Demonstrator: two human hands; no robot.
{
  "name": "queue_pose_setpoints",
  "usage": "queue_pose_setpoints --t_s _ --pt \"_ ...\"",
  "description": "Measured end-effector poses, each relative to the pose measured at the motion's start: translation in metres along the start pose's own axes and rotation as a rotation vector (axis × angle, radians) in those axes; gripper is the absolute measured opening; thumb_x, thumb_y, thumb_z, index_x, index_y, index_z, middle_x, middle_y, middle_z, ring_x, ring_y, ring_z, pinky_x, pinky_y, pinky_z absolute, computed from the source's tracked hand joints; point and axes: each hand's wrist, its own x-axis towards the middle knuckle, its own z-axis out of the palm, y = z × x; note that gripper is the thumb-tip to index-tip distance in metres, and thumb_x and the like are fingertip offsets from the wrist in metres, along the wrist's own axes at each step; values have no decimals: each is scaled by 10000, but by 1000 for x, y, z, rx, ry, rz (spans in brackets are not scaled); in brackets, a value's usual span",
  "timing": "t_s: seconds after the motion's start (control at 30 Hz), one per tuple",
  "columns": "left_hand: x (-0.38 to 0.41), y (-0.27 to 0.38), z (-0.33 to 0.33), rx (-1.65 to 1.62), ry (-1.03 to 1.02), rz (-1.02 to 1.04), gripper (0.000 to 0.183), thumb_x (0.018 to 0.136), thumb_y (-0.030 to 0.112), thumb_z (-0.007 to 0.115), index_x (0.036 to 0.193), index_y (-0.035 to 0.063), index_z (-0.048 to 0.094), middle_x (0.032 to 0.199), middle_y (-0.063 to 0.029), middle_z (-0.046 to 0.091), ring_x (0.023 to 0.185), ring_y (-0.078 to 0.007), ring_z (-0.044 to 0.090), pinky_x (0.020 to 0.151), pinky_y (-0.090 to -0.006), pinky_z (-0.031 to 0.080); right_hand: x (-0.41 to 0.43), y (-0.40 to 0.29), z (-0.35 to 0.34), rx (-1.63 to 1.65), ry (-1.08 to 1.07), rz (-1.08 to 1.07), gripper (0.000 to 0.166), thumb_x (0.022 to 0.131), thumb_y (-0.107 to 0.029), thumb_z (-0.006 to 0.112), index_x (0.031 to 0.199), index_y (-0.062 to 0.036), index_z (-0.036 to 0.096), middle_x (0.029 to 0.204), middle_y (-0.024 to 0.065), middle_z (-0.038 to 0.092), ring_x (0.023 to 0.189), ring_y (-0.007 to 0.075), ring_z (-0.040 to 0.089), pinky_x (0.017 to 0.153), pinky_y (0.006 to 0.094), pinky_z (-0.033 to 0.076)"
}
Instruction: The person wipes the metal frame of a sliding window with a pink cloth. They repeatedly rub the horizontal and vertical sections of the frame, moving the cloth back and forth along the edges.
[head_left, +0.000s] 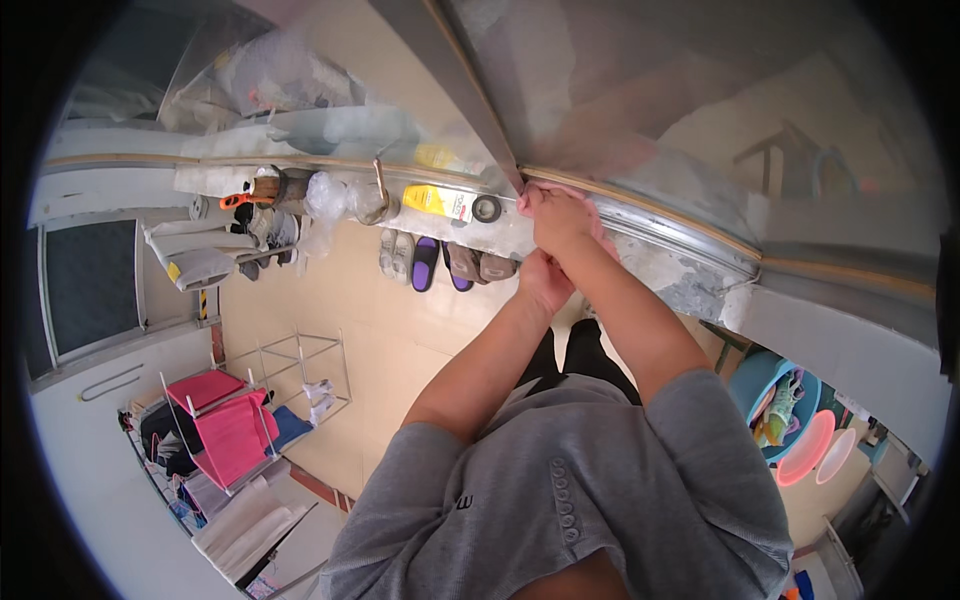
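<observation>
My right hand grips a pink cloth and presses it into the corner at the foot of the window's upright metal frame. Part of the cloth spreads out over the sill beside the sliding track. Just below, my left hand is curled close under the right wrist; its palm is hidden, and I cannot tell if it holds anything. A roll of dark tape and a yellow and white tube lie on the worn sill, left of my hands.
Further left on the sill are a glass jar, a clear plastic bag and an orange-handled tool. Shoes and slippers line the wall below. A pink folding chair stands lower left; blue basin, right.
</observation>
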Motion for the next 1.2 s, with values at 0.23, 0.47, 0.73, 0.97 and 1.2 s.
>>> queue_pose_setpoints --t_s 0.23,0.47,0.73,0.97,1.2 --pt "-14 -39 27 69 77 -134 203 951 151 350 806 109 486 642 35 456 542 -82 411 529 -224 379 -26 44 0 -92 -12 80 336 846 -144 523 1174 -69 536 1193 107 589 1148 257 537 911 372 464" --pt "-28 -35 44 10 -1 -117 162 915 107 369 776 92 451 644 25 409 553 -93 390 525 -231 347 -24 45 -32 -83 -142 54 327 835 -155 530 1145 -57 568 1184 115 601 1176 263 521 958 359 429" --pt "-27 -11 16 3 130 -41 156 901 126 381 790 91 485 632 29 422 548 -102 392 527 -260 339 -11 18 5 -18 90 -93 553 774 -132 530 1321 -68 470 1360 54 487 1259 202 429 1049 322 326" --pt "-10 -64 21 39 49 -269 160 929 126 367 814 123 479 622 51 409 522 -74 362 472 -237 277 -55 83 23 -137 192 36 572 787 -159 559 1348 -133 452 1340 33 509 1237 194 460 1028 426 322" --pt "2 -135 46 178 67 -339 164 953 107 350 902 175 491 652 63 426 520 -56 359 461 -230 268 -103 143 4 -163 221 219 402 872 -190 461 1270 -165 507 1301 -1 553 1204 184 498 1004 393 348"
